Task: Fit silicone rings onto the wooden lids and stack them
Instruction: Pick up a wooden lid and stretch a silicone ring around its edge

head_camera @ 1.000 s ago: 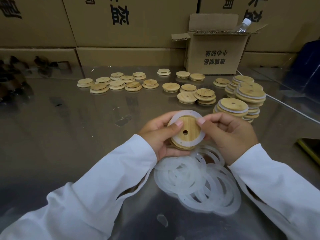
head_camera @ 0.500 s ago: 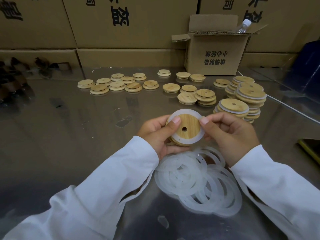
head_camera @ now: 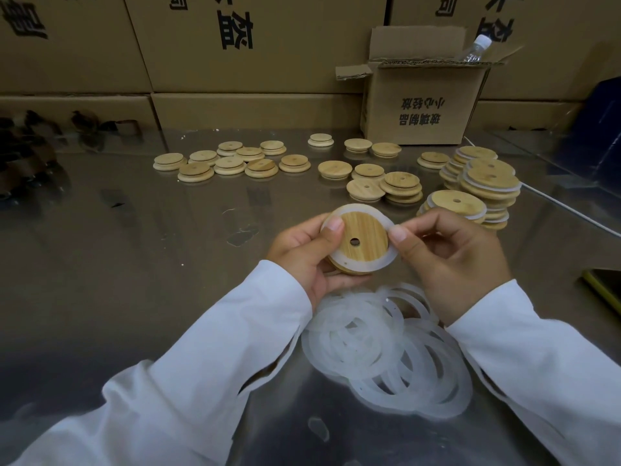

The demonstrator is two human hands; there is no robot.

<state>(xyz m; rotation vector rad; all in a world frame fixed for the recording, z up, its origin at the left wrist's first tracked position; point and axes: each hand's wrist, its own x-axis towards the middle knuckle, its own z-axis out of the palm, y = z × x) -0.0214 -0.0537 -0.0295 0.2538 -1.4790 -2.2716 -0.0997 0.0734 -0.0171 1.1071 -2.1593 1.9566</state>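
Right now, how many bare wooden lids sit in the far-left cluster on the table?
9 wooden lids: five in the front row, four in the row behind them. Several overlap, so another could be hidden underneath.

round wooden lid (head_camera: 360,237) with centre hole, translucent silicone ring (head_camera: 386,262) around its rim.

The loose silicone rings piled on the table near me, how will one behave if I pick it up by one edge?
Probably floppy: the silicone rings look thin, flat and translucent, and the one on the wooden lid bows outward where the right hand pinches it. Likely very light. Since they overlap in a tangle, lifting one may drag neighbours along.
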